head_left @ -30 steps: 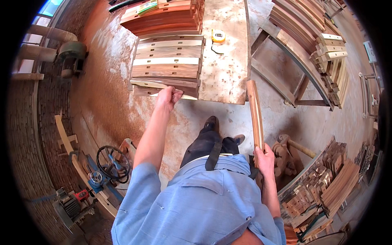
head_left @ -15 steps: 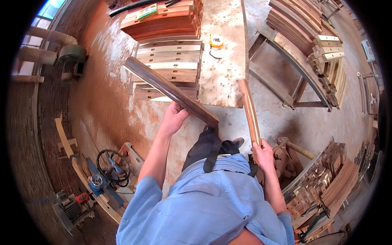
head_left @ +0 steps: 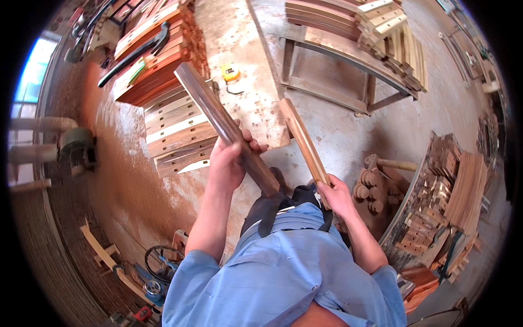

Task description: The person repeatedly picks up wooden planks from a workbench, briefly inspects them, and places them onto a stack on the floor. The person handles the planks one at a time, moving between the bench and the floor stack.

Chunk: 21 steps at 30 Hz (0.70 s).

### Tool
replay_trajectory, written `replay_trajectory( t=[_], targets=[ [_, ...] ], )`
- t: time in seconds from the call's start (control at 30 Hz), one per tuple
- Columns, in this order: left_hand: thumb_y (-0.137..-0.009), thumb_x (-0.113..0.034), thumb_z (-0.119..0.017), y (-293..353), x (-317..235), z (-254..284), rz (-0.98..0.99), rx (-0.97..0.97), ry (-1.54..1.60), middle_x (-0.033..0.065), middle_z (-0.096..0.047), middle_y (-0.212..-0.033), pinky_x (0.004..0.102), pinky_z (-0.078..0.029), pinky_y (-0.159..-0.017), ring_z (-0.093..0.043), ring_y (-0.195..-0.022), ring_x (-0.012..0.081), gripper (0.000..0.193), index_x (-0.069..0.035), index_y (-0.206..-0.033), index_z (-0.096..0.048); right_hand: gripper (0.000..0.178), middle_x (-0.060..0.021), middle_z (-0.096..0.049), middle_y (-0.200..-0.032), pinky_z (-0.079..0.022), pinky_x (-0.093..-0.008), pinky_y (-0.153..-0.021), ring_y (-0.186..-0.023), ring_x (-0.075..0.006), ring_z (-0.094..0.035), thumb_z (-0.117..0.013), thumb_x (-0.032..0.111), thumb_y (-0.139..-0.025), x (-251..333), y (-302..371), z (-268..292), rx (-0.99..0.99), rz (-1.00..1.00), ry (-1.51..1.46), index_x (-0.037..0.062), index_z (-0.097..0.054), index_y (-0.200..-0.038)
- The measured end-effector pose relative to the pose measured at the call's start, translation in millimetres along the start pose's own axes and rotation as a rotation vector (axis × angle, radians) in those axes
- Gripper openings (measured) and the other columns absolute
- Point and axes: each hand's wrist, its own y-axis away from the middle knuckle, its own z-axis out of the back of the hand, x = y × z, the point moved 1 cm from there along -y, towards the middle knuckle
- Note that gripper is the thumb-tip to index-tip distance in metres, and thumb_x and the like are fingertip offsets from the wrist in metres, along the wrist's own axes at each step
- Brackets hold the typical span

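Observation:
My left hand (head_left: 231,158) is wrapped round the lower half of a dark brown wooden bar (head_left: 210,106), which slants up and away to the left. Its fingers show on the far side of the wood. In my right hand (head_left: 335,195) is the lower end of a lighter, two-toned wooden bar (head_left: 304,140), its far end pointing at the workbench corner. The two bars are apart. Just beyond them lies a yellow tape measure (head_left: 230,72) on the workbench (head_left: 261,117). Slotted wooden slats (head_left: 177,126) lie in a row beside the left bar.
A reddish timber stack (head_left: 169,65) carries a black hammer (head_left: 139,53). To the right, a metal-legged stand (head_left: 338,46) bears piled boards. Wood offcuts (head_left: 422,229) fill a rack at the lower right. A machine with a black handwheel (head_left: 158,264) stands at the lower left.
My view has swung to the right, so the bench and stacks sit further left. The dark bar has turned steeper, and my left hand's fingers now reach round it.

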Motion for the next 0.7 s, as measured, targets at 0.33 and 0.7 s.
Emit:
replay_trajectory(
  t=[0.33, 0.7],
  targets=[
    [-0.093, -0.011, -0.062, -45, 53, -11, -0.200, -0.330, -1.001, 0.0009, -0.060, -0.096, 0.0240, -0.045, -0.076, -0.052, -0.081, 0.0080, 0.041, -0.001, -0.131, -0.050, 0.033, -0.0037, -0.063, -0.081, -0.046, -0.0285, -0.066, -0.073, -0.0116, -0.055, -0.062, 0.026, -0.091, 14, 5, 4, -0.051, 0.002, -0.155, -0.0019, -0.062, -0.110],
    [-0.084, -0.011, -0.070, -72, 71, -25, -0.099, -0.275, -1.274, 0.0103, -0.062, -0.099, 0.0323, -0.048, -0.081, -0.059, -0.088, 0.0184, 0.042, 0.003, -0.119, -0.051, 0.032, -0.0037, -0.061, -0.078, -0.047, -0.0280, -0.061, -0.068, -0.0112, -0.056, -0.061, 0.024, -0.092, -17, 21, 18, -0.227, 0.014, -0.360, -0.0022, -0.062, -0.111]
  ],
)
